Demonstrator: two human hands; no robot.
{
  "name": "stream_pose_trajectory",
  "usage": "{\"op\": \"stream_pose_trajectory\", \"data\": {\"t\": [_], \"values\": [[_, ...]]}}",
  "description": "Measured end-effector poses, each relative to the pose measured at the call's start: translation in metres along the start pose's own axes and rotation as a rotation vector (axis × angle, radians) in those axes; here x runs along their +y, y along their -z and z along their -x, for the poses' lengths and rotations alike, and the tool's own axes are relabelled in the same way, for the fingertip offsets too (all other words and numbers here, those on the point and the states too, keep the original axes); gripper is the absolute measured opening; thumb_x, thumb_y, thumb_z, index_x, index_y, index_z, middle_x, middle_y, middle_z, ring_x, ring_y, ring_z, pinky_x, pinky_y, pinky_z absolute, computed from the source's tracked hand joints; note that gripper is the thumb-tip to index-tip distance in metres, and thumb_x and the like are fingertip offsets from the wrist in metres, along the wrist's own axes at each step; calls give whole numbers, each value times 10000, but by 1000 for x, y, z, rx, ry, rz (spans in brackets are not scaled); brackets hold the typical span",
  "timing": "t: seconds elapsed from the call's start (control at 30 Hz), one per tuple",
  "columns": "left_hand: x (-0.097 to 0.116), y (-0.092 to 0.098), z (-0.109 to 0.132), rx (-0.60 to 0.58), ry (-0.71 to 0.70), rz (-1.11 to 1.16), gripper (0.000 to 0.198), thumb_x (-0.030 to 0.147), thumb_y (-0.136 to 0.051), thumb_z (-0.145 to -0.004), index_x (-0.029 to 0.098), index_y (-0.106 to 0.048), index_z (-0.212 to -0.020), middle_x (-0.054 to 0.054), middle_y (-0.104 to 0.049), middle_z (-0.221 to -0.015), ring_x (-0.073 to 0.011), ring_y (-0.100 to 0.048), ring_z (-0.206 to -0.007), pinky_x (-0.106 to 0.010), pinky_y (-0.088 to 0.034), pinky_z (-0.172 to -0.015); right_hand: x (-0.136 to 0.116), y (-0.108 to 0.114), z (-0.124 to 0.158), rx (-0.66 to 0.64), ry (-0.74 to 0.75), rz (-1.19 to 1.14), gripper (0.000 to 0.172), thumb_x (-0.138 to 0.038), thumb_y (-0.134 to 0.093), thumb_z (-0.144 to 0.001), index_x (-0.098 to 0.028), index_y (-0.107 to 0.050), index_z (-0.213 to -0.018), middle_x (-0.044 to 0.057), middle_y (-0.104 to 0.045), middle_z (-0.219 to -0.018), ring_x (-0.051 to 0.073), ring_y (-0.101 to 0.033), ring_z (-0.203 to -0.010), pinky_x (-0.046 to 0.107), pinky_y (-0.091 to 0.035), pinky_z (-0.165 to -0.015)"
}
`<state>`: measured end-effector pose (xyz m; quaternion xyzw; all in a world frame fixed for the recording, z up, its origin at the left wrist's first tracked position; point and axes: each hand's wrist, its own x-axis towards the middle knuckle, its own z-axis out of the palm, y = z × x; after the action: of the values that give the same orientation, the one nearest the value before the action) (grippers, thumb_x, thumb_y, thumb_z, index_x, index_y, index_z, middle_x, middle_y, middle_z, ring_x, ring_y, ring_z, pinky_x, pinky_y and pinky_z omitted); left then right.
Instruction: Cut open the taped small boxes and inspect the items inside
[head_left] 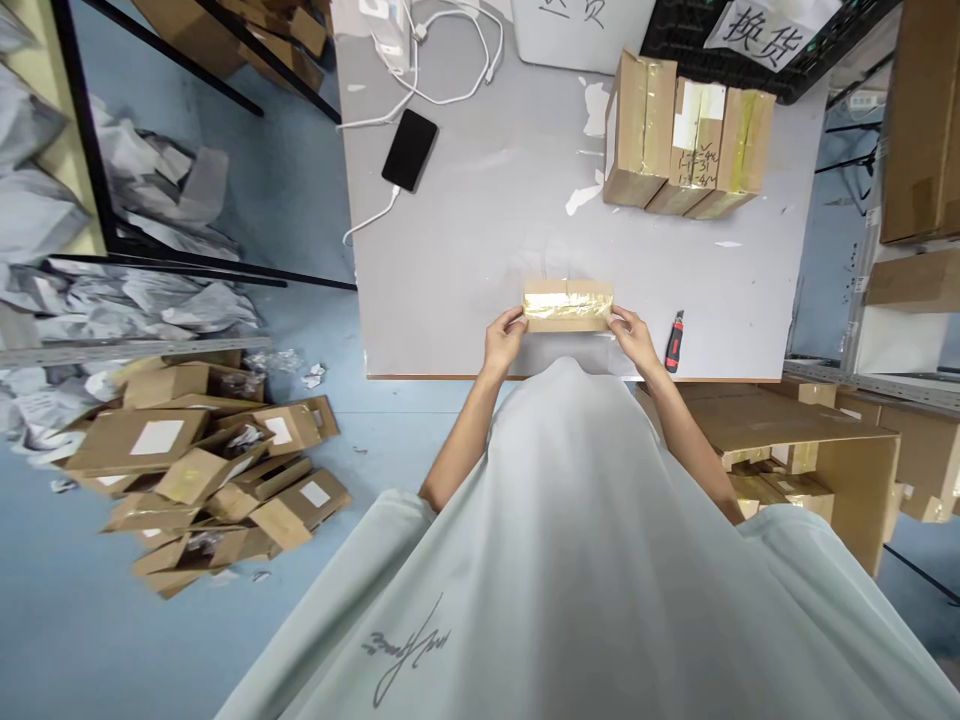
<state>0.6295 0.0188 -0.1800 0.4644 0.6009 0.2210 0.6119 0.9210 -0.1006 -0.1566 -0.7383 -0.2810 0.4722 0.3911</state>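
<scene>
A small cardboard box (568, 322) with shiny yellowish tape along its top is at the front part of the grey table (465, 230). My left hand (505, 338) grips its left end, with the thumb and fingers closed on the edge. At the opposite end my right hand (631, 338) holds the box in the same way. Just right of that hand lies a red and black box cutter (675, 342). Whether the box rests on the tabletop or is slightly lifted, I cannot tell.
Three taped cartons (694, 150) stand together at the back right, beside a black crate (675, 30) with a paper sign. A black phone (409, 150) on a white cable lies at the left. Opened cardboard boxes (217, 460) are heaped on the floor; a large carton (855, 500) stands at right.
</scene>
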Motion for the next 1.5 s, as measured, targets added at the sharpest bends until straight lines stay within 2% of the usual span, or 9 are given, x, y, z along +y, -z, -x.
{"op": "stream_pose_trajectory", "data": {"t": [0.1, 0.23, 0.4, 0.63, 0.83, 1.0, 1.13, 1.37, 1.5], "values": [[-7, -4, -5, 0, 30, 63, 452, 336, -625, -1015, 189, -794, -1408, -151, -759, -1576, -300, -768, -1402, -511, -609, -1240, 9, -2, -6, 23, -79, -62, 731, -689, -673, -968, -208, -749, -1513, 176, -696, -1634, 338, -704, -1437, 527, -575, -1251], [-16, -14, -9, -63, 41, -16, 641, 181, -648, -838, 191, -746, -1471, -154, -725, -1627, -301, -729, -1471, -527, -529, -1325, 17, -10, -12, 5, -249, -46, 640, -550, -635, -938, -246, -757, -1488, 119, -757, -1569, 311, -706, -1414, 551, -572, -1238], [-20, -18, -11, -88, 24, -92, 787, 115, -626, -709, 166, -711, -1490, -162, -772, -1546, -318, -733, -1463, -525, -490, -1358, 13, -18, -11, -44, -130, -9, 613, -337, -608, -808, -258, -820, -1378, 46, -825, -1486, 319, -674, -1475, 548, -474, -1335], [-16, -1, 2, -117, -51, -108, 651, 125, -644, -834, 205, -728, -1475, -158, -762, -1556, -319, -698, -1511, -537, -545, -1309, 2, -1, -3, -101, 25, -47, 644, -343, -614, -835, -234, -794, -1443, 70, -789, -1560, 322, -685, -1488, 507, -519, -1304], [-21, 1, 3, -50, 37, -84, 585, 185, -700, -890, 189, -706, -1475, -189, -760, -1531, -311, -736, -1439, -531, -570, -1283, 12, -7, -1, -77, -150, -25, 495, -359, -675, -875, -213, -805, -1330, 131, -769, -1572, 323, -732, -1392, 552, -561, -1262], [-29, 0, 0, -11, 139, -102, 514, 282, -685, -954, 144, -728, -1447, -235, -731, -1570, -332, -735, -1439, -532, -575, -1271, 25, -15, 7, 7, -264, -28, 540, -379, -696, -902, -199, -730, -1410, 186, -755, -1566, 312, -706, -1459, 543, -570, -1253], [-28, -1, 3, -51, 137, -99, 397, 367, -666, -990, 168, -802, -1306, -189, -806, -1453, -337, -754, -1400, -534, -598, -1244, 28, -17, 16, -103, -249, -46, 501, -334, -696, -872, -216, -782, -1351, 142, -796, -1528, 321, -712, -1461, 562, -528, -1296], [-8, 13, 9, -42, -1, -92, 430, 433, -746, -1002, 160, -802, -1329, -176, -826, -1430, -335, -773, -1365, -493, -597, -1237, 2, -2, 24, -153, -24, -43, 462, -483, -742, -933, -232, -869, -1299, 85, -846, -1446, 348, -718, -1465, 550, -475, -1354], [9, 26, 8, 20, -141, -105, 391, 422, -757, -998, 171, -832, -1289, -151, -846, -1383, -313, -801, -1286, -459, -622, -1190, -22, 9, 23, -128, -30, -67, 525, -560, -788, -933, -224, -872, -1328, 105, -810, -1523, 368, -711, -1479, 596, -494, -1338]]}}
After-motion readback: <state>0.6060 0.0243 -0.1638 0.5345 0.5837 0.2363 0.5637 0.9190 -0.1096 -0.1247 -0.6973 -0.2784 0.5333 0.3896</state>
